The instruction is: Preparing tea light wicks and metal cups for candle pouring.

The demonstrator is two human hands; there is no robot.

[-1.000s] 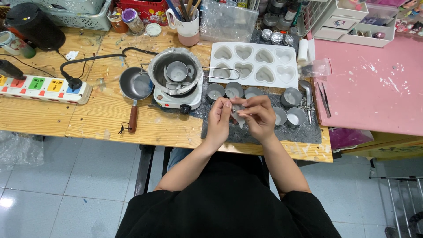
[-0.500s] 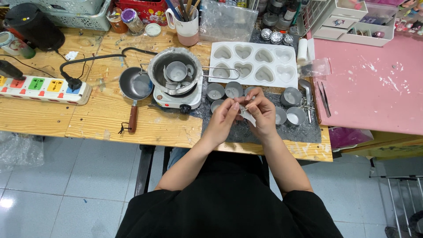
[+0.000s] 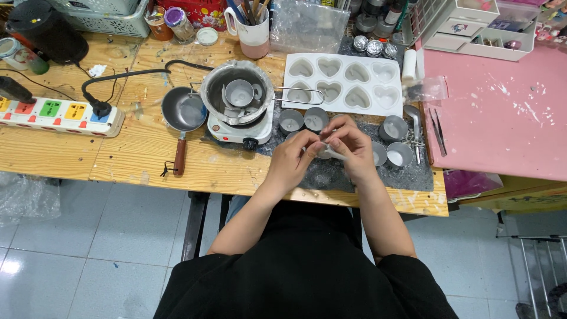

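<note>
1. Pinching: left hand [image 3: 293,160] and right hand [image 3: 353,147] meet fingertip to fingertip over the dark grey speckled work mat [image 3: 413,174], both pressed on a small thin whitish strip-like piece [image 3: 332,153]. It sits between the two hands, just above the mat; too small to tell exactly what it is.
2. Handling, my read: very light, thin, probably bendy and easy to drop. Best taken by the ends with fingertips only, gentle pressure, no squeezing mid-span.
3. Small round silver metal cups [image 3: 394,127] on the mat: five plainly visible, possibly more hidden under the hands. Thin-walled, likely dent easily; hold by the rim.
4. White heart-cavity silicone mould [image 3: 342,84]: one, eight cavities. Floppy, so support it from below.
5. One white single-burner hotplate [image 3: 236,127] carrying one steel pot [image 3: 237,94] with smaller vessels inside.
6. One small dark pan with a wooden handle [image 3: 183,112], one multicoloured power strip [image 3: 59,115].
</note>
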